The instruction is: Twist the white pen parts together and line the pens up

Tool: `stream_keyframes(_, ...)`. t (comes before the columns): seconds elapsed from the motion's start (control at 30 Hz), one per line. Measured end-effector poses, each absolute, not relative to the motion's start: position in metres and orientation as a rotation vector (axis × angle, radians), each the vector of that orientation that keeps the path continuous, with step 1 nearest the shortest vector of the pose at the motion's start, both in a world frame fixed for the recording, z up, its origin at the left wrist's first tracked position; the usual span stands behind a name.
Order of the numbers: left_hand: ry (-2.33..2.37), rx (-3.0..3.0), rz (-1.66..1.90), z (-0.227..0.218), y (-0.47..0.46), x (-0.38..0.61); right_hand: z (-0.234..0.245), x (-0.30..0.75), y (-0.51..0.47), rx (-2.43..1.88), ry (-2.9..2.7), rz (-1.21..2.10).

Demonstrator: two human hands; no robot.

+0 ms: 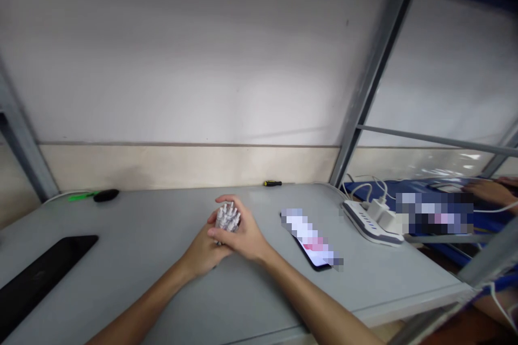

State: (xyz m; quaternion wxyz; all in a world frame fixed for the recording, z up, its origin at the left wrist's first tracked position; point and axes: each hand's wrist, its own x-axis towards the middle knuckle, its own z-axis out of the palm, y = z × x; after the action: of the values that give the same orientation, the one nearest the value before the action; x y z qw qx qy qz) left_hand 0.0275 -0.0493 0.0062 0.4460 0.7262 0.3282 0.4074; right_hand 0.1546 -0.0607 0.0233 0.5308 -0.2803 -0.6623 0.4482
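Both my hands are together over the middle of the grey desk [174, 302], closed around a bundle of white sticks with narrow tips [227, 216]. The tips point up and away from me; I cannot make out exactly what kind of sticks they are. My left hand [204, 250] cups the bundle from the left and below, its fingers mostly hidden. From the right, my right hand [246, 232] wraps it, with the thumb across the near side and the fingers curled over the far side.
Right of my hands lies a lit phone [311, 240], then a power strip [372, 221] with white plugs. A screwdriver [273, 183] rests by the wall. Leftward are a dark flat case [44, 280] and a black object [106, 195]. Another person's hand [488, 194] shows beyond the metal post [376, 64].
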Motion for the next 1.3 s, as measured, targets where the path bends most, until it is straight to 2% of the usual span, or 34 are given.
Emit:
stream_keyframes(0.17, 0.844, 1.703, 0.971, 0.003, -0.050, 0.031, 0.022, 0.151, -0.060, -0.713, -1.492, 1.025)
stream_keyframes(0.47, 0.834, 1.579, 0.898, 0.015, -0.057, 0.037, 0.030, 0.152, -0.059, -0.710, -1.351, 1.213)
stream_keyframes(0.77, 0.862, 1.625, 0.971, 0.007, -0.051, 0.033, 0.021, 0.153, -0.051, -0.733, -1.409, 1.158)
stream_keyframes(0.97, 1.037, 1.616, 0.907, 0.005, -0.039, 0.023, 0.014, 0.160, -0.038, -1.003, -1.456, 0.872)
stream_keyframes(1.07, 1.118, 1.576, 0.862, 0.001, -0.034, 0.020, 0.006, 0.163, -0.029, -1.068, -1.540, 0.846)
stream_keyframes(1.3, 1.068, 1.623, 0.947, 0.002, -0.028, 0.015, -0.004, 0.166, -0.018, -0.835, -1.423, 1.256)
